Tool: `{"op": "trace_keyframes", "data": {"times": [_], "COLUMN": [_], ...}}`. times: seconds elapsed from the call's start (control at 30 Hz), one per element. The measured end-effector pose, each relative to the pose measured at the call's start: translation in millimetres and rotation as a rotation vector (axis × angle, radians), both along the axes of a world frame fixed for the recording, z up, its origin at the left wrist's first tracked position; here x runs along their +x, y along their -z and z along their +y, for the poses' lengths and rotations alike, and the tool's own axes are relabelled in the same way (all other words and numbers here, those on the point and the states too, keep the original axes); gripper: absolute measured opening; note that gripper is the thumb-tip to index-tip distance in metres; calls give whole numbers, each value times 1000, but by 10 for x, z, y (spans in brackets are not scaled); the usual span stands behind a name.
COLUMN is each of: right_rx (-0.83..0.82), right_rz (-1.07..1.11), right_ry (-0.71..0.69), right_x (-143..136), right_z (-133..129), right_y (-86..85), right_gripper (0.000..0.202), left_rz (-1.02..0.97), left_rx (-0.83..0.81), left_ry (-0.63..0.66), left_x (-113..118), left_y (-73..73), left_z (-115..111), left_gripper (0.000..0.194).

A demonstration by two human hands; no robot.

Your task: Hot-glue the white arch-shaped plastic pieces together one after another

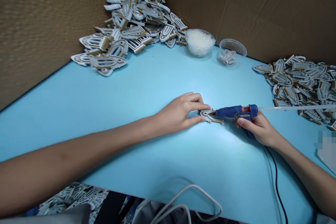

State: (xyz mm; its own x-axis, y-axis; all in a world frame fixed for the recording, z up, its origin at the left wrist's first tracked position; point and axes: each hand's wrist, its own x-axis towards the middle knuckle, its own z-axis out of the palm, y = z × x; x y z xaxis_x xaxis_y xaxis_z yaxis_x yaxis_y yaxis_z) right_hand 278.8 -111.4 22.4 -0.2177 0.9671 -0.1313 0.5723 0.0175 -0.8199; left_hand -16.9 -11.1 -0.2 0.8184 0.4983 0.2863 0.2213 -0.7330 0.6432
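Note:
My left hand [183, 110] pinches the rounded end of a small white and gold arched piece [207, 114] that lies on the blue tabletop. The fingers and thumb hold it from both sides. My right hand [258, 127] is wrapped round the handle of a blue glue gun [233, 112], thumb along its side. The gun lies level, its nozzle over the arched piece; whether the tip touches it, I cannot tell. A long clear glue stick [294, 107] sticks out of the gun's back end, and a black cord [277, 182] runs down from the handle.
Arched pieces lie in a tall heap [141, 17] at the back left and another heap [307, 80] at the right. Between them stand a clear bowl of whitish material [200, 43] and a clear tub [233, 47] with small parts. A white cable [194, 187] loops over the front edge.

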Motion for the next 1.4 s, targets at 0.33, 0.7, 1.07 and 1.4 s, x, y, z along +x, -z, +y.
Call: {"op": "trace_keyframes", "data": {"times": [0.33, 0.7, 1.07, 1.4], "right_rx": [-2, 285, 88, 56], "right_rz": [36, 449, 36, -110], "right_ry": [47, 358, 26, 31], "right_x": [-28, -83, -5, -65], "right_z": [-12, -83, -86, -80], "right_y": [-24, 112, 13, -3], "right_gripper": [55, 47, 46, 44], "left_rz": [-7, 15, -22, -21], "left_rx": [20, 160, -38, -71], "left_ry": [3, 98, 35, 1], "left_x": [3, -21, 1, -4], "left_y": [10, -59, -86, -88], "left_z": [3, -54, -29, -40], "left_gripper": [30, 34, 34, 38]}}
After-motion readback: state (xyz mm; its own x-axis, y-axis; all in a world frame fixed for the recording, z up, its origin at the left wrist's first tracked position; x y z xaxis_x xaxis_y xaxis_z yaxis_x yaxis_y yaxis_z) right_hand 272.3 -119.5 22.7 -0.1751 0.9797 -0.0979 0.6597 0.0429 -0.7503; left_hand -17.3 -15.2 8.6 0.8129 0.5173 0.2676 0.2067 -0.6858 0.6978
